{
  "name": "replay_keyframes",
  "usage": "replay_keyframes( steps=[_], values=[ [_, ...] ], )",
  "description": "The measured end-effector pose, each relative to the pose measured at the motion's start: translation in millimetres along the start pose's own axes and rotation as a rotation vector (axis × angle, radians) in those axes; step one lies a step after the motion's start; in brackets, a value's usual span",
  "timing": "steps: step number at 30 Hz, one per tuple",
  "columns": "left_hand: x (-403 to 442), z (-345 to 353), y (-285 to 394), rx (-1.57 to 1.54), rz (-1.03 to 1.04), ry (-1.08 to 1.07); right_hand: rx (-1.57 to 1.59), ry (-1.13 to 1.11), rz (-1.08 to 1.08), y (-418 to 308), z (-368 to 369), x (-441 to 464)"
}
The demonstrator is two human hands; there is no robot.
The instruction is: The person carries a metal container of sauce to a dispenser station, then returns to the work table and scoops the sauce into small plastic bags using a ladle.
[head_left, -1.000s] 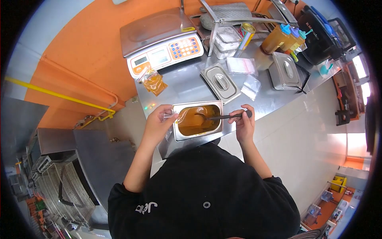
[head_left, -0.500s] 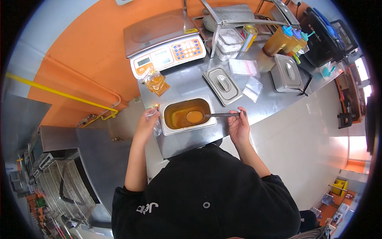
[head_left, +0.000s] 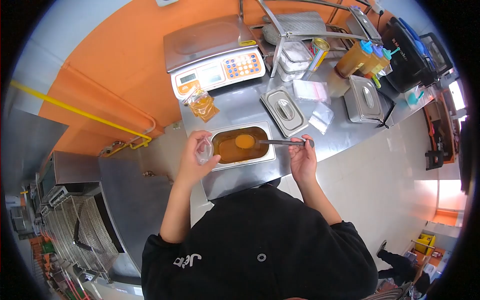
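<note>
A metal pan point(head_left: 273, 150) of orange-brown sauce lies between my hands on the steel table. My right hand point(head_left: 303, 159) is closed on the dark handle of a ladle point(head_left: 285, 142), whose bowl holds sauce and sits level over the pan. At the pan's left edge, my left hand point(head_left: 196, 159) grips a clear plastic bag point(head_left: 204, 150), its mouth spread between thumb and fingers. A filled bag of orange sauce point(head_left: 203, 107) rests on the table behind, in front of the scale point(head_left: 217, 75). The metal lid point(head_left: 285, 111) lies behind the pan.
Clear packets point(head_left: 321, 117) and a stack of bags point(head_left: 311, 91) lie right of the lid. Farther right stand a lidded metal container point(head_left: 364, 100) and squeeze bottles point(head_left: 354, 59). A can point(head_left: 318, 52) stands beside plastic tubs point(head_left: 294, 59). Another person point(head_left: 397, 265) is at lower right.
The ladle has come up out of the sauce, filled. My left hand has turned and spread the bag's mouth beside the pan. Another person has come into view at lower right.
</note>
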State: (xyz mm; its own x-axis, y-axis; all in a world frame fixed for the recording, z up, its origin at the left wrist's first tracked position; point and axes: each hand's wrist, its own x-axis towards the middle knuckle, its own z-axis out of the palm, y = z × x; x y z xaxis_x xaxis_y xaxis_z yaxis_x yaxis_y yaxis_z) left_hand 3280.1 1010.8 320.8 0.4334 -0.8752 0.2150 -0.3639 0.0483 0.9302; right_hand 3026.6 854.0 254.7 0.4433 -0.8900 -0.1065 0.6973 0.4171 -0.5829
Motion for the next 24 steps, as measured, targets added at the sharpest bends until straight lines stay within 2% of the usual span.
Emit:
replay_keyframes(
  steps=[2, 4, 18, 24],
  values=[
    [3, 4, 12, 0.007, 0.064, -0.035, 0.004, -0.027, -0.012, -1, 0, 1],
    [7, 7, 20, 0.163, 0.183, -0.052, 0.022, -0.011, -0.008, 0, -3, 2],
    [13, 12, 10, 0.102, 0.113, -0.076, 0.048, 0.045, -0.027, -7, 2, 5],
    [16, 15, 14, 0.095, 0.085, -0.071, 0.076, 0.042, -0.108, -18, 24, 4]
  ],
)
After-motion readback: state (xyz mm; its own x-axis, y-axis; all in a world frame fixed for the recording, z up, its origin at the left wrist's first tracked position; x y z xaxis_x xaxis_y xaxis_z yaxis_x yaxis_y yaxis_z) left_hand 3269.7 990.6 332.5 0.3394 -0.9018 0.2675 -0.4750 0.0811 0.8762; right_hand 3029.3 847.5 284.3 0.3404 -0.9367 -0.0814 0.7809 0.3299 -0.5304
